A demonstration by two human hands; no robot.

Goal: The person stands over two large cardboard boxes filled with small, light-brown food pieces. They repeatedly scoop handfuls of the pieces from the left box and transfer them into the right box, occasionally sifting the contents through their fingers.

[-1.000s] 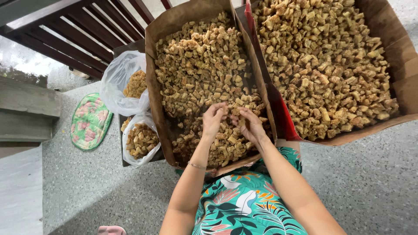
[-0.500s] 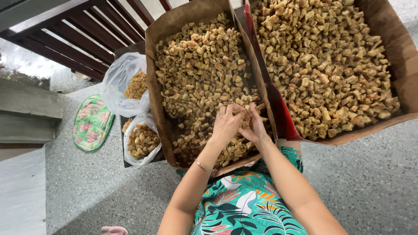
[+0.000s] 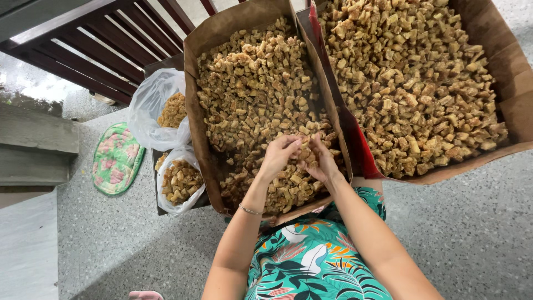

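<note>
Head view: left hand (image 3: 280, 155) and right hand (image 3: 317, 161) meet over near end of left box (image 3: 194, 111), fingertips pinching same brown chunk (image 3: 304, 149) between them, just above heap. Both equally near. Box long axis runs away from person. Grip partly hidden by fingers. Right box (image 3: 499, 61) cut off; bags (image 3: 150, 105) beside left edge.

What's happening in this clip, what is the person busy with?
A person seated over a paper-lined cardboard box has both hands in its heap of small golden-brown fried pieces. The left hand and right hand meet over the near end of the box, fingers pinched around a few pieces. A second, fuller box sits to the right. Left of the boxes, two clear plastic bags hold some of the same pieces, and a green floral mat lies on the speckled floor.
</note>
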